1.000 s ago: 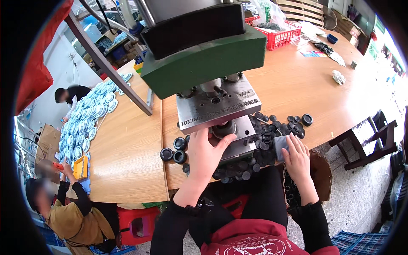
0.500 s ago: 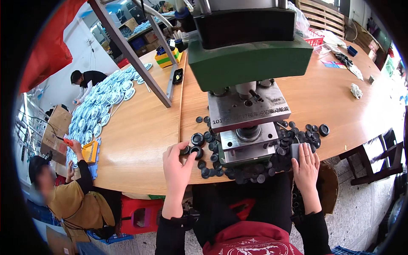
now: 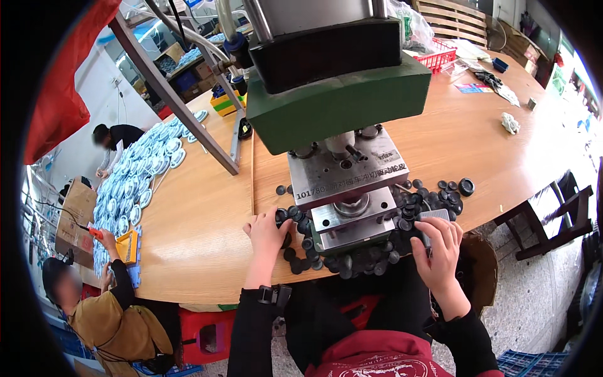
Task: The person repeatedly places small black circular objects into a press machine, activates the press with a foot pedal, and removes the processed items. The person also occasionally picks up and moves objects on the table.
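My left hand [image 3: 266, 237] is closed round a black ribbed wheel [image 3: 282, 217] at the left edge of the loose pieces beside the press. My right hand [image 3: 440, 254] grips a small grey block [image 3: 434, 218] with a ribbed face, fingers curled over it and thumb on its near side. Between my hands stands a steel die [image 3: 349, 231], its upper plate [image 3: 348, 179] held apart above it under a green press head [image 3: 339, 103]. Many small black round rubber pieces [image 3: 370, 259] lie heaped round the die's base.
At the left is a large pile of pale blue parts [image 3: 129, 188]. A co-worker [image 3: 107, 308] holding an orange-handled tool sits there, by a yellow tray [image 3: 127, 247]; another person [image 3: 116, 138] works behind. A metal post [image 3: 176, 94] slants down left of the press. At right stands a dark stool [image 3: 546, 223].
My left fingers have closed in on the black wheel. My right hand, flat on the grey block before, now curls round it, and the block is tilted. The view has shifted slightly.
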A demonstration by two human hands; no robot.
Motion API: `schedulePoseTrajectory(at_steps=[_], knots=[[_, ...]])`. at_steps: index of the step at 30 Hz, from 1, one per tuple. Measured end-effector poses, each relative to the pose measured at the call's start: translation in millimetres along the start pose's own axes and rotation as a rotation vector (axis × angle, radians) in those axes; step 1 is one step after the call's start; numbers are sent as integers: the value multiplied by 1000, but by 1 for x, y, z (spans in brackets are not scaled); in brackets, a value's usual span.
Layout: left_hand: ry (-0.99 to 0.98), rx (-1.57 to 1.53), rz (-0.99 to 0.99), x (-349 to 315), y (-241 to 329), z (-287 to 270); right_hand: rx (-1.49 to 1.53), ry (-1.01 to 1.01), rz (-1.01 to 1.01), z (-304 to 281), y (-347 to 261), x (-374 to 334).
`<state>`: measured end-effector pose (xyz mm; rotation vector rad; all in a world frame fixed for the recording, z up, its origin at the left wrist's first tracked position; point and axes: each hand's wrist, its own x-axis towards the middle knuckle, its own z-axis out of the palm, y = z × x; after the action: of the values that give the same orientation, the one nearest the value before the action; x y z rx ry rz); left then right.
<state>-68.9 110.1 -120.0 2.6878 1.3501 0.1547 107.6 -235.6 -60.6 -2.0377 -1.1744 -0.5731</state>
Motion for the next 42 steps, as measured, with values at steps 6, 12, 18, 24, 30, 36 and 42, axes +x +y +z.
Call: schedulePoseTrajectory(at_steps=[6,12,18,24,30,36,42], knots=[[243,-432,55,-6,4,-22,279,31,26,19,-56,68],[26,-1198,149,-69,25,-95,292,-52,175,50,-74,99],[-82,-1201,323,-87,80,-125,175,17,101,47,-54,89],[-13,-1202,418,-76,99,-108,380,-79,404,-24,-14,-2],[-49,-1322,233,-74,97,-115,36,-238,852,-66,117,-157],[196,-639,425,-74,121,-114,-123,-146,600,-55,117,-161],[261,-806,374,-71,134,-95,47,-112,359,-32,68,-80]])
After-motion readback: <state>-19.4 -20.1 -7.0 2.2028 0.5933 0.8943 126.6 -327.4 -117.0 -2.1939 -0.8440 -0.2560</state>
